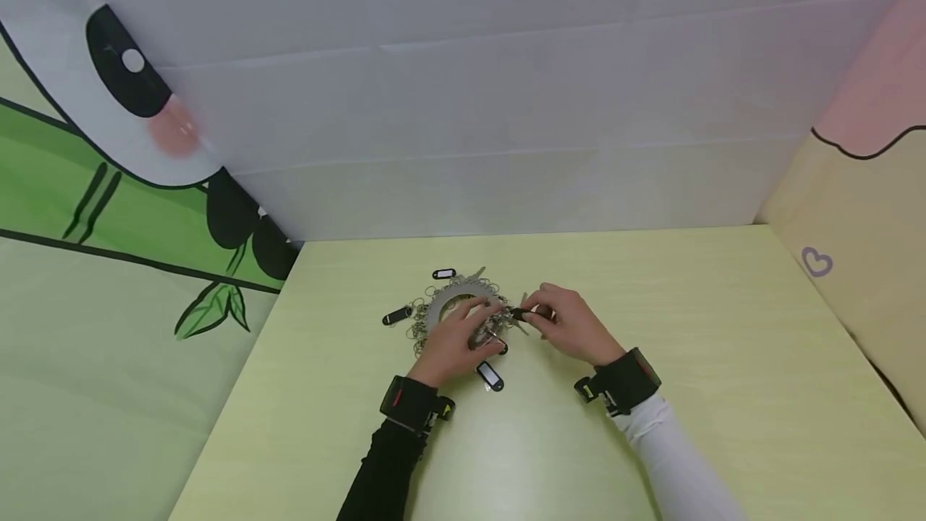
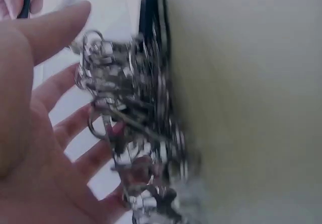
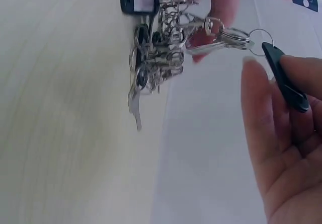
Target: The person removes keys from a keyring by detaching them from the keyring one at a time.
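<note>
A large grey ring [image 1: 463,289] lies on the table, with many small metal key rings and keys around its edge. My left hand [image 1: 454,344] is over it with fingers spread; in the left wrist view the straight thumb and fingers lie along the cluster of metal rings [image 2: 121,83]. To the right of the ring, my right hand [image 1: 575,328] pinches a black key tag [image 3: 284,78] between thumb and fingers. A thin wire loop joins that tag to several silver keys [image 3: 221,43], which stretch from the bunch.
Black tags with white labels stick out around the ring: one at the left [image 1: 396,316], one at the back [image 1: 444,273], one at the front [image 1: 490,376]. The pale table [image 1: 687,304] meets a white cloth wall [image 1: 542,191] behind.
</note>
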The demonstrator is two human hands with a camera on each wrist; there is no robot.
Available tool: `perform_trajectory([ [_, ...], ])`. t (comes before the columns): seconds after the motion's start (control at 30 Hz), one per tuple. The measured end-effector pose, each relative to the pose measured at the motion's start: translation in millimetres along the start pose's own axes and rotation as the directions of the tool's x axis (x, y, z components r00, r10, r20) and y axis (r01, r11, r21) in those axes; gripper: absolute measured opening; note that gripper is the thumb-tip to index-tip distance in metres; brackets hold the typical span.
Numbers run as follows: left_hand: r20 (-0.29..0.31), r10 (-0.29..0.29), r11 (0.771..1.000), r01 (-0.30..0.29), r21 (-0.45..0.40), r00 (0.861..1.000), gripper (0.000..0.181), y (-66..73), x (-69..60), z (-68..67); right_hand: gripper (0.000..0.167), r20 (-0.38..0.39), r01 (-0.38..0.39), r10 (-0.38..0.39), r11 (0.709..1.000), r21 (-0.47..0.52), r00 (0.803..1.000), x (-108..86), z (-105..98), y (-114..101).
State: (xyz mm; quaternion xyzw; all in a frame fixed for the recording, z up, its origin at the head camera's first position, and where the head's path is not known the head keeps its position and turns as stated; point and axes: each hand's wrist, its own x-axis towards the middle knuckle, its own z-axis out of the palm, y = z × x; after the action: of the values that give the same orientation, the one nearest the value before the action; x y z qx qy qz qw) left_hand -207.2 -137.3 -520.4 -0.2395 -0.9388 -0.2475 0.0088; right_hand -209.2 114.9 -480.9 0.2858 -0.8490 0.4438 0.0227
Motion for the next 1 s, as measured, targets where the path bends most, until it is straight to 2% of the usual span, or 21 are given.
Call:
perform_trajectory([
  [0.1,-0.003,0.048,0.999,-0.048,-0.024,0.999,0.058,3.8,3.8,5.3,0.009,0.005,0.010,-0.010,1.000,0.002,1.000,1.6,2.9,-1.7],
  [0.2,-0.002,0.094,0.991,-0.094,-0.098,0.996,0.050,5.5,7.8,9.7,0.010,0.010,-0.009,0.009,1.000,0.009,1.000,1.8,6.5,-0.4],
  [0.27,-0.009,0.110,0.983,-0.110,-0.144,0.994,0.042,5.5,9.4,11.8,0.012,0.034,-0.050,0.047,0.996,0.072,0.998,1.6,8.8,1.1],
  [0.33,-0.009,0.104,0.980,-0.104,-0.168,0.994,0.035,5.0,10.6,13.2,0.014,0.067,-0.102,0.092,0.980,0.172,0.994,1.7,10.9,3.2],
  [0.4,-0.017,0.098,0.979,-0.100,-0.178,0.995,0.031,4.2,11.8,14.5,0.016,0.092,-0.174,0.154,0.940,0.293,0.984,2.2,12.9,4.9],
  [0.5,-0.031,0.087,0.978,-0.092,-0.190,0.996,0.026,3.2,13.9,16.7,0.020,0.108,-0.273,0.252,0.845,0.460,0.962,3.2,15.2,6.0],
  [0.6,-0.049,0.081,0.975,-0.089,-0.202,0.995,0.022,1.8,15.9,19.0,0.023,0.116,-0.337,0.331,0.756,0.561,0.936,4.4,17.4,6.2],
  [0.67,-0.057,0.073,0.973,-0.083,-0.215,0.996,0.021,1.6,16.4,19.9,0.024,0.137,-0.365,0.358,0.712,0.600,0.924,4.5,19.4,6.6],
  [0.77,-0.061,0.059,0.968,-0.072,-0.239,0.996,0.020,1.8,16.1,20.3,0.022,0.155,-0.381,0.372,0.673,0.634,0.915,4.1,23.6,8.0],
  [0.8,-0.060,0.056,0.967,-0.069,-0.244,0.997,0.019,2.1,16.3,20.2,0.022,0.159,-0.387,0.377,0.669,0.635,0.912,4.2,25.3,9.1],
  [0.87,-0.055,0.047,0.966,-0.060,-0.250,0.997,0.017,2.8,16.8,19.9,0.019,0.155,-0.395,0.388,0.679,0.619,0.909,4.3,28.6,11.7],
  [1.0,-0.055,0.047,0.969,-0.059,-0.240,0.997,0.015,4.5,17.9,19.7,0.026,0.133,-0.401,0.394,0.746,0.532,0.909,4.4,34.1,18.8],
])
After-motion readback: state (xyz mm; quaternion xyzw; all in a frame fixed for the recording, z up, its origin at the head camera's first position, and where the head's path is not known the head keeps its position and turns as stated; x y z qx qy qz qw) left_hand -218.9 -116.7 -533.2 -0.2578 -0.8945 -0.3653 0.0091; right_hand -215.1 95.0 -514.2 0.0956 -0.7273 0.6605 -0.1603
